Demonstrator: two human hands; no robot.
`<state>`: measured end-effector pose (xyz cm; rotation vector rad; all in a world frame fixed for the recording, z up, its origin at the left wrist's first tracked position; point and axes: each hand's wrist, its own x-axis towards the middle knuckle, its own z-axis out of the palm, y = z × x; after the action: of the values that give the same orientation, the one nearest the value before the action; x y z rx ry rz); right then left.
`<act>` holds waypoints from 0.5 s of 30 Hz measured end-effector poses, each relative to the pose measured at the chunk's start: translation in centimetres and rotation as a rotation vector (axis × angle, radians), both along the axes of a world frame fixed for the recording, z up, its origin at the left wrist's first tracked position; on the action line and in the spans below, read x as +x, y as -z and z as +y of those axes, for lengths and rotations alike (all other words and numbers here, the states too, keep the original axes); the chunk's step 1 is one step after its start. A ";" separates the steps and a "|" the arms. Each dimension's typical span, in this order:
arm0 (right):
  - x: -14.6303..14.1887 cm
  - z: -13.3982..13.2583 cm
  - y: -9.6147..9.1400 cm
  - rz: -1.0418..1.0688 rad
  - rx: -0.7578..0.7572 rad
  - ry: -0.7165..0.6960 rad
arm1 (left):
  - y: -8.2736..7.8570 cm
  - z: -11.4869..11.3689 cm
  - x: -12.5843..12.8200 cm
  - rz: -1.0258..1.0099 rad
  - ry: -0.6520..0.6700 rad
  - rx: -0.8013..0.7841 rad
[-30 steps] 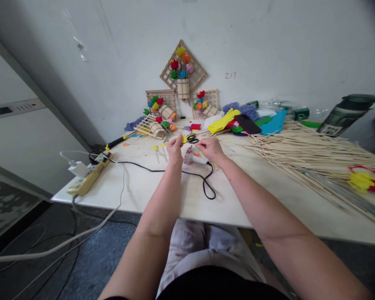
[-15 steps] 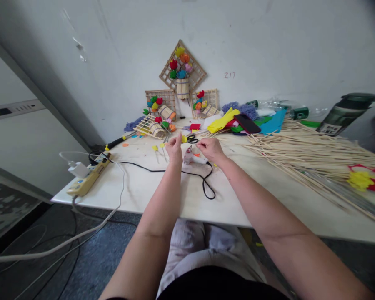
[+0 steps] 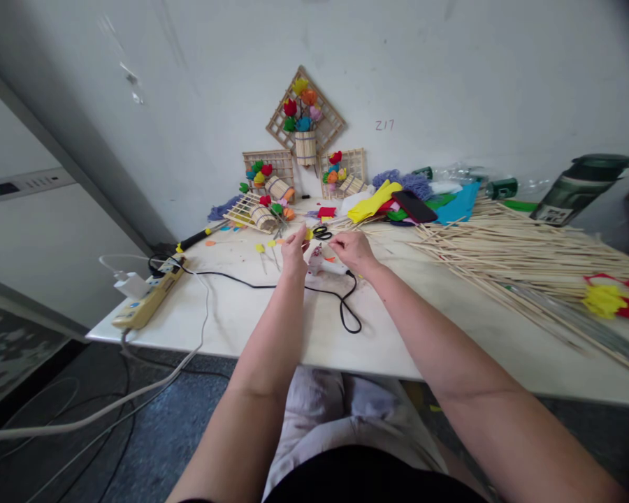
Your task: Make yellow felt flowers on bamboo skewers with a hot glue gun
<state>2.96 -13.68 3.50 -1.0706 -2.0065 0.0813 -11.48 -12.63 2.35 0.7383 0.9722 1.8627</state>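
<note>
My left hand (image 3: 294,253) is closed at the fingertips on a small yellow felt piece (image 3: 309,234). Across from it, my right hand (image 3: 354,251) is pinched shut, and whatever sits between its fingertips is too small to make out. Below and between both hands a white glue gun (image 3: 323,264) lies on the table, its black cord looping toward me. Black-handled scissors (image 3: 322,232) rest just beyond the fingers. Left of my left hand lie yellow pieces on thin stems (image 3: 261,249).
Lattice panels with felt flowers (image 3: 306,126) lean at the wall. A yellow power strip (image 3: 149,293) is at the left table edge. Coloured felt (image 3: 373,202), a phone (image 3: 415,207), many bamboo sticks (image 3: 514,244) and a dark green bottle (image 3: 581,188) occupy the right side.
My left thumb has come down from pointing up, and the left hand has turned slightly around the yellow piece. My right hand stays almost where it was.
</note>
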 end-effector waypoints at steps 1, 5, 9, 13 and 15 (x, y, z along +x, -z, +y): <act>0.0 0.0 0.0 -0.010 0.002 0.002 | 0.1 0.1 0.0 -0.008 0.026 0.011; -0.1 0.0 0.2 -0.041 -0.005 0.020 | 0.5 0.2 -0.1 0.033 0.035 0.079; -0.1 0.1 0.3 -0.046 0.001 0.031 | 0.4 0.1 0.1 0.045 0.031 0.079; -0.1 0.1 0.3 -0.031 0.002 0.037 | 0.4 -0.2 0.4 0.048 0.118 0.063; -0.2 0.2 0.4 -0.023 0.000 0.044 | 0.5 -0.2 0.6 0.056 0.132 0.072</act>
<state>2.80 -13.50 3.12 -1.1195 -2.0030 0.0460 -10.92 -12.78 1.89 0.8815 0.8738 1.7777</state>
